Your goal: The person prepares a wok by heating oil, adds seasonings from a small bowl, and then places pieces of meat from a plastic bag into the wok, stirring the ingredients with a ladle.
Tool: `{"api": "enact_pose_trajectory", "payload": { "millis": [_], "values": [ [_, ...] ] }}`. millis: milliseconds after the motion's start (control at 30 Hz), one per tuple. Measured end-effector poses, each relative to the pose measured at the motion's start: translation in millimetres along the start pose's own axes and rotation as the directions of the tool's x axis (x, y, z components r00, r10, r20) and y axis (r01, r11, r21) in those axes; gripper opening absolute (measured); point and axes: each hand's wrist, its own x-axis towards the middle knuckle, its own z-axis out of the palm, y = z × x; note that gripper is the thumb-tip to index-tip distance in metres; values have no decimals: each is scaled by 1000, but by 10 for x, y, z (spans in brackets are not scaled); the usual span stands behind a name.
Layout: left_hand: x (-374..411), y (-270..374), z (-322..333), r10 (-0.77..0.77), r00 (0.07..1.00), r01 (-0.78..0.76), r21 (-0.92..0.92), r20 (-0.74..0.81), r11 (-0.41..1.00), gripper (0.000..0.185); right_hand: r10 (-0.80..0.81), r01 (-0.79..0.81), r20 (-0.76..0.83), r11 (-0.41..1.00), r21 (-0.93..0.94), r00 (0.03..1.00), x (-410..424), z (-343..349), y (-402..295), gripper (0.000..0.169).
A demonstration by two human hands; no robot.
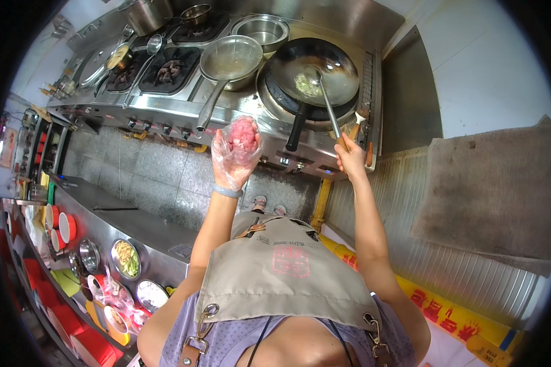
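My left hand (237, 153), in a clear plastic glove, holds a clump of raw pink meat (244, 137) in front of the stove's edge. My right hand (350, 157) is closed around the wooden handle of a metal ladle (329, 108). The ladle's bowl rests inside a black-handled wok (298, 59), beside some pale yellow-green food (306, 86). The wok sits tilted on the right burner. Left of it, a long-handled fine strainer (232, 57) lies over a round metal pot.
An empty-looking steel pot (261, 32) stands behind the strainer. Further left are burner grates (169, 70), a tall stockpot (146, 16) and a small pan (119, 58). Behind at lower left, a steel counter (142, 220) bears a bowl of cut vegetables (126, 259) and red containers (67, 227).
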Motion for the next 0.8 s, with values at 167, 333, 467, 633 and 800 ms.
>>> {"api": "enact_pose_trajectory", "payload": {
  "millis": [167, 333, 467, 633, 800],
  "values": [
    [88, 152, 64, -28, 1000, 28, 12, 9, 1000, 48, 39, -38, -8, 997, 69, 999, -256, 85, -22, 54],
    [304, 286, 17, -94, 996, 94, 36, 0, 995, 44, 44, -42, -41, 998, 53, 998, -223, 193, -70, 55],
    [425, 396, -72, -75, 997, 74, 40, 20, 996, 42, -1, 12, -136, 997, 77, 991, -192, 337, -159, 55],
    [485, 435, -66, -64, 997, 60, 112, 39, 992, 57, 3, 21, -204, 993, 115, 979, -160, 460, -221, 57],
    [556, 466, -6, -166, 985, 164, 48, 54, 985, 73, 1, 21, -225, 995, 95, 974, -30, 574, -185, 57]
  ]
}}
